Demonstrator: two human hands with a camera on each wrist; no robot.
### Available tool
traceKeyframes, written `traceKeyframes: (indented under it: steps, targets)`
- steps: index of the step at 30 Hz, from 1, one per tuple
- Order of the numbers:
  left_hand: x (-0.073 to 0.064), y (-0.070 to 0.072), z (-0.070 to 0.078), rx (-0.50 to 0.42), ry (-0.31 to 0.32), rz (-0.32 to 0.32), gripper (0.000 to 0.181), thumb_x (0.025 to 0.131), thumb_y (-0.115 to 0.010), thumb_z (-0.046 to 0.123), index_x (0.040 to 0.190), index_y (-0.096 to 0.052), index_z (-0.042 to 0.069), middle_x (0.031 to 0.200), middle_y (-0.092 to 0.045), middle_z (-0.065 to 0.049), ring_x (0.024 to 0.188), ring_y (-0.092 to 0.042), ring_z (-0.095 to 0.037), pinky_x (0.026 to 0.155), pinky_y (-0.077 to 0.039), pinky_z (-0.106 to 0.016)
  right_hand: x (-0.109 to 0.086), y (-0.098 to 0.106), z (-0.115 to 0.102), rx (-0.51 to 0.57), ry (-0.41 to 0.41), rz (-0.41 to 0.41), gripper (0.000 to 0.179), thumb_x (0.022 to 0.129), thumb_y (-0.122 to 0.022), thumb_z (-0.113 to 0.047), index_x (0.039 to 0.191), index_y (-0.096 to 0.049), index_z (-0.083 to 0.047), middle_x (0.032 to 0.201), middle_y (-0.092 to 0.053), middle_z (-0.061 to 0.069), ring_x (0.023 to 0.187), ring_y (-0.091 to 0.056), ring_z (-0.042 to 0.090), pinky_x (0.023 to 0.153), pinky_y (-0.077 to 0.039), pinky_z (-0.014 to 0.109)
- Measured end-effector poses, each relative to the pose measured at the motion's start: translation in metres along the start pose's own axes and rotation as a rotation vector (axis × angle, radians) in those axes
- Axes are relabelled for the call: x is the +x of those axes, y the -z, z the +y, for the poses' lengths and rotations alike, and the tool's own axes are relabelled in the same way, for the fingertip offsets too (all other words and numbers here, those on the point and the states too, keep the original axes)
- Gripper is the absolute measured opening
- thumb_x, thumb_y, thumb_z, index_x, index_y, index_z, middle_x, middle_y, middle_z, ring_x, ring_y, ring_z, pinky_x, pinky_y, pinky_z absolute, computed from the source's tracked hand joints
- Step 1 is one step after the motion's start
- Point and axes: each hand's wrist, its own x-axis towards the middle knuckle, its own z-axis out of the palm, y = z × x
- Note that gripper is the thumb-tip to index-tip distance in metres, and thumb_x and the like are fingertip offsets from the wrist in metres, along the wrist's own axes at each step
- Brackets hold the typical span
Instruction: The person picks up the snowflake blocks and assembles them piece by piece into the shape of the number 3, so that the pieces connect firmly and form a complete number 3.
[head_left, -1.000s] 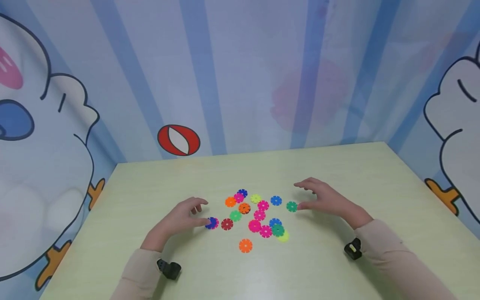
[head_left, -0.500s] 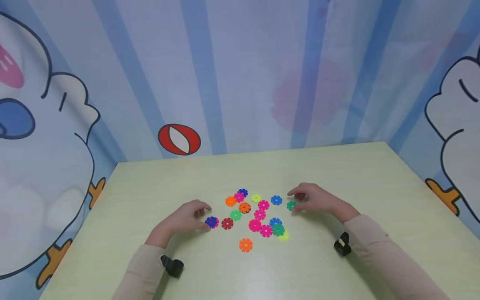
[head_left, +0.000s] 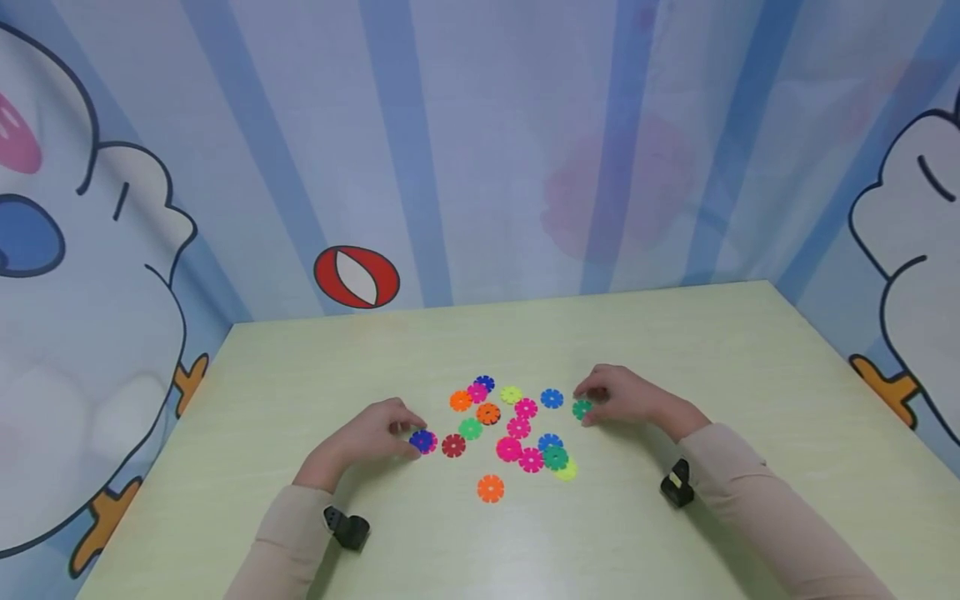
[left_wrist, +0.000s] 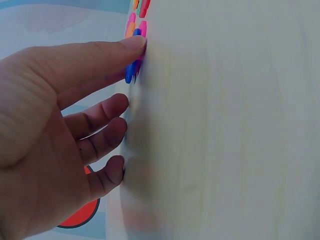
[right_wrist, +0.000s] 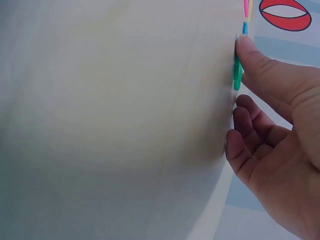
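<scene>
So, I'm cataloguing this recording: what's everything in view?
Pink discs: at least six, bright pink, central
Orange discs: three, orange, two back, one front
Blue discs: at least four, dark and lighter, left to right
Green discs: three, light and darker, middle and right
Yellow discs: two, bright, back and right
Red disc: one, dark red, left
Table: one, pale yellowish, under the discs
Backdrop: one, blue striped, behind the table
Printed ball: one, red and white, on the backdrop
Printed figures: two, white, either side
Sleeves: two, beige, lower left and right
Wrist cameras: two, black, by the sleeves
Left hand: one, bare, pinching the leftmost blue disc
Right hand: one, bare, pinching the rightmost green disc
</scene>
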Motion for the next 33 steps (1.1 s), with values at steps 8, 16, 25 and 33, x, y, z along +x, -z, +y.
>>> traceKeyframes:
  steps: [8, 16, 25, 33]
  targets:
    - [0.0004, 0.0001, -0.0007, -0.026, 0.029, 0.014, 0.029, 0.078, -0.079, 0.012, 0.106, -0.073, 0.011, 0.089, -0.055, 0.000, 0.087, -0.050, -0.017, 0.072, -0.047, -0.029, 0.0014, -0.0003, -0.0011, -0.023, 0.012, 0.016, 0.027, 0.080, -0.078, -0.017, 0.102, -0.070, -0.003, 0.092, -0.058, 0.003, 0.088, -0.054, 0.017, 0.080, -0.048, 0.033]
    - [-0.0013, -0.0008, -0.0003, -0.034, 0.025, 0.032, 0.029, 0.077, -0.079, 0.010, 0.104, -0.069, 0.010, 0.091, -0.057, 0.000, 0.088, -0.050, -0.018, 0.075, -0.047, -0.030, 0.0052, -0.0021, -0.0003, -0.032, -0.027, 0.007, 0.025, 0.080, -0.078, -0.016, 0.098, -0.068, -0.002, 0.092, -0.057, 0.004, 0.087, -0.053, 0.018, 0.080, -0.048, 0.033]
    - [-0.0020, -0.0010, -0.0003, -0.033, 0.020, 0.040, 0.028, 0.077, -0.079, 0.009, 0.103, -0.068, 0.009, 0.092, -0.057, 0.000, 0.088, -0.051, -0.018, 0.077, -0.048, -0.031, 0.0071, -0.0008, -0.0033, -0.023, -0.073, -0.030, 0.025, 0.082, -0.077, -0.016, 0.099, -0.065, -0.003, 0.093, -0.057, 0.005, 0.086, -0.051, 0.019, 0.080, -0.047, 0.033]
    - [-0.0016, -0.0014, -0.0011, -0.051, -0.001, 0.037, 0.028, 0.077, -0.079, 0.008, 0.103, -0.068, 0.008, 0.091, -0.057, 0.000, 0.088, -0.051, -0.018, 0.077, -0.047, -0.031, 0.0071, 0.0018, -0.0026, -0.052, -0.057, -0.056, 0.023, 0.084, -0.075, -0.015, 0.097, -0.061, -0.003, 0.091, -0.054, 0.005, 0.084, -0.048, 0.019, 0.077, -0.044, 0.032]
